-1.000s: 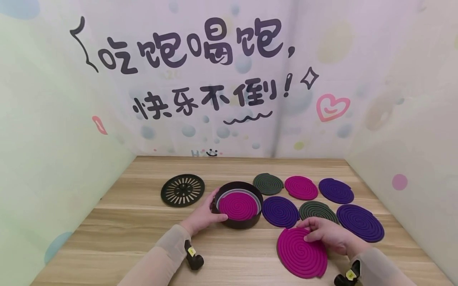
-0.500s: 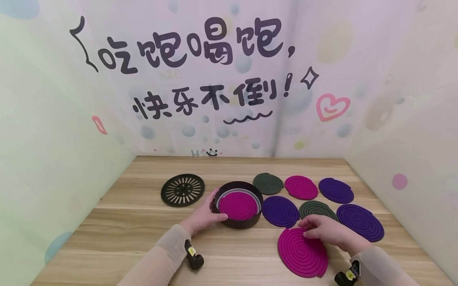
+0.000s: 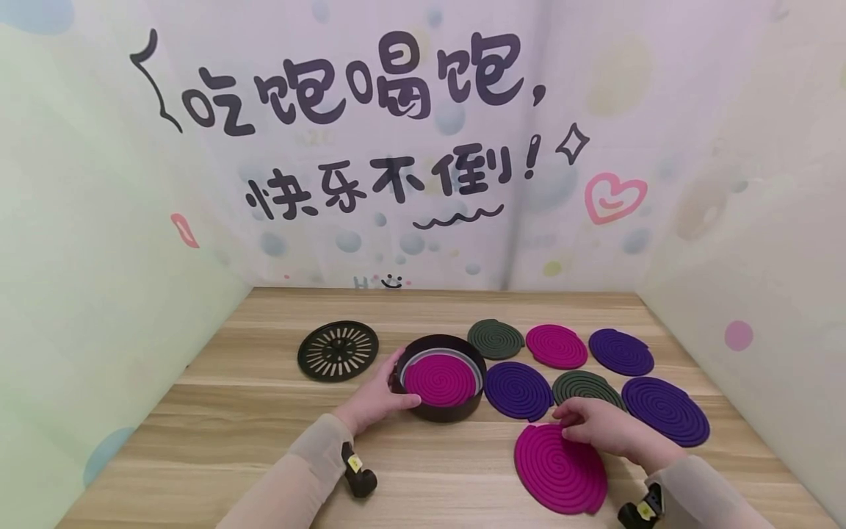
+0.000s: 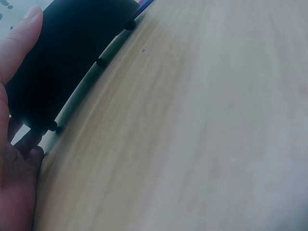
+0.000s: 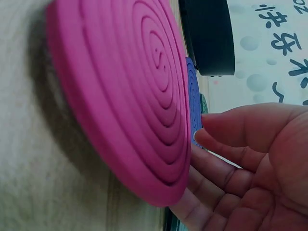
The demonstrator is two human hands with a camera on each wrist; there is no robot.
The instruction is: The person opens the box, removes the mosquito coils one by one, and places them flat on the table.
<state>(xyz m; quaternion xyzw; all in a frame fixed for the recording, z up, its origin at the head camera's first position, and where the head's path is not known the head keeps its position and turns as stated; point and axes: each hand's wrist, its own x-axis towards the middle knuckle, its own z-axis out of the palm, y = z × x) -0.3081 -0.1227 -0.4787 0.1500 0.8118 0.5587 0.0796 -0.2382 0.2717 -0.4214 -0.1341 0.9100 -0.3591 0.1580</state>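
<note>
My left hand (image 3: 373, 402) grips the left side of a round black mosquito coil tin (image 3: 444, 413), its thumb at the front rim. A magenta mosquito coil (image 3: 423, 378) lies inside the tin. In the left wrist view the thumb (image 4: 19, 45) rests against the dark tin wall (image 4: 72, 53). My right hand (image 3: 604, 426) holds another magenta coil (image 3: 558, 470) by its upper right edge, thumb and fingers at the rim. The right wrist view shows this coil (image 5: 125, 91) tilted, with a shadow beneath; part of the fingers is hidden behind it.
A slotted black lid (image 3: 338, 351) lies left of the tin. Right of it lie several coils: green (image 3: 496, 339), magenta (image 3: 557, 347), purple (image 3: 518, 391), and another green coil (image 3: 584, 386) partly behind my right hand. A printed cloth wall (image 3: 396, 250) stands behind the wooden table.
My right fingers have shifted slightly up and right along the magenta coil's edge, and that coil has moved very little. The left hand and the tin have stayed in place.
</note>
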